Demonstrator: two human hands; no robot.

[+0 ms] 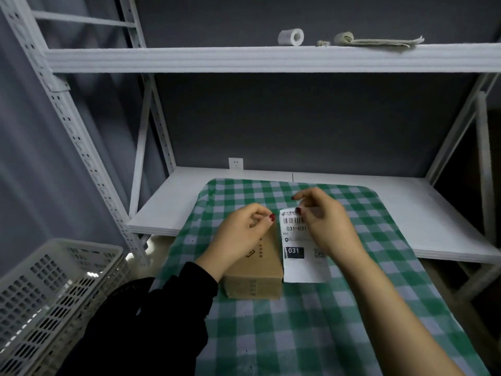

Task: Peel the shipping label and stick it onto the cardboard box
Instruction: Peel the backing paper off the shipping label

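Right hand (325,226) pinching shipping label (298,256) at top edge; left hand (241,234) curled, fingertips pressed together, atop cardboard box (257,272).

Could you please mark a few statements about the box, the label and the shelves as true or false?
1. The cardboard box sits on a green checked cloth. True.
2. The label is already stuck flat on top of the box. False: it is beside the box, on its right, with the right hand at its top edge.
3. The left hand rests over the box. True.
4. The white basket stands on the upper shelf. False: it is low on the left; the upper shelf holds a white roll.
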